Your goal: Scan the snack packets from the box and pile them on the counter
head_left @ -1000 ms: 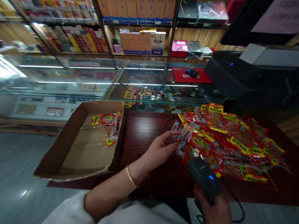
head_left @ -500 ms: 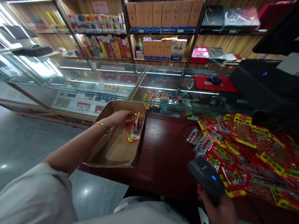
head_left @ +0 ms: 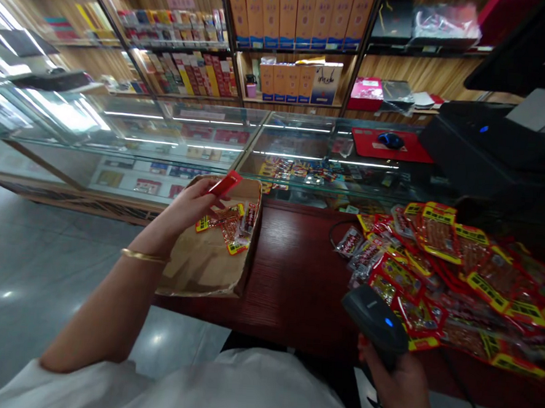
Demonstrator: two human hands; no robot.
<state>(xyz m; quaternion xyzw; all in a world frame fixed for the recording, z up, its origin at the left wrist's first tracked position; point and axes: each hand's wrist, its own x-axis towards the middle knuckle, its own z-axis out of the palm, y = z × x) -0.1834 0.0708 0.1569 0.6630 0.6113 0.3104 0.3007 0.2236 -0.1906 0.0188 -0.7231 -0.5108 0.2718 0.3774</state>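
Observation:
My left hand (head_left: pixel 193 206), with a gold bangle at the wrist, is raised over the left side of an open cardboard box (head_left: pixel 198 273). Between its fingers is a small red packet (head_left: pixel 226 183), held up at a tilt. Inside the box lie a few snack packets (head_left: pixel 234 229), red and yellow with brown contents, beside a clear one with dark print. My right hand (head_left: pixel 402 384) grips a black barcode scanner (head_left: pixel 378 324) with a blue light on top. The scanner's head points up and left, close to a large heap of snack packets (head_left: pixel 434 281).
The box and heap rest on a dark red wooden desk (head_left: pixel 287 272). Behind it runs a glass display counter (head_left: pixel 304 135) with a mouse (head_left: pixel 391 140) on a red mat (head_left: pixel 363 147). Black checkout equipment (head_left: pixel 492 162) stands at right. Shelves of boxed goods (head_left: pixel 297 18) line the back.
My left hand has drawn back up and left from the packets in the box, and a red packet now shows in its fingers. The right hand and scanner have barely moved.

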